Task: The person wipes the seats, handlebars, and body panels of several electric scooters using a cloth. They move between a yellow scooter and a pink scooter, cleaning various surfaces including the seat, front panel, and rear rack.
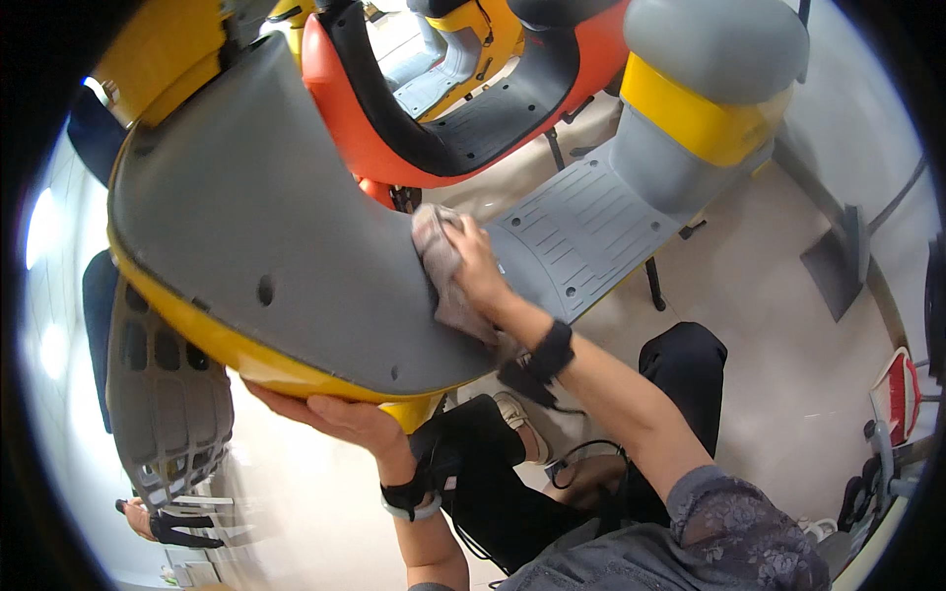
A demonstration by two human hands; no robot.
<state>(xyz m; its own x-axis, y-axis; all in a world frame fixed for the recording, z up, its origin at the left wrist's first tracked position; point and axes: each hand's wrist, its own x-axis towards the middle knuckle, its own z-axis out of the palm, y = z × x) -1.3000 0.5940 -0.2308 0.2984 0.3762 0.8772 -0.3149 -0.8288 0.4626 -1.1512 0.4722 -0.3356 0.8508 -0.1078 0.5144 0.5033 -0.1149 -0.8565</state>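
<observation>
My right hand [477, 270] grips a crumpled greyish cloth [443, 258]. The cloth lies against the lower part of the grey leg shield [295, 221] of a yellow scooter, near where the panel meets the ribbed grey footboard [584, 221]. Under the yellow rim [295, 369] of that shield is my left hand [355, 421], its palm and thumb against the edge; some fingers are hidden behind it. Both wrists wear black bands.
Behind stands a red scooter [443, 173] with a black footboard. A grey plastic basket [170, 399] hangs at the scooter's front. To the right are a grey dustpan [835, 258] and a red one [898, 399]. A person [166, 521] is far off at lower left.
</observation>
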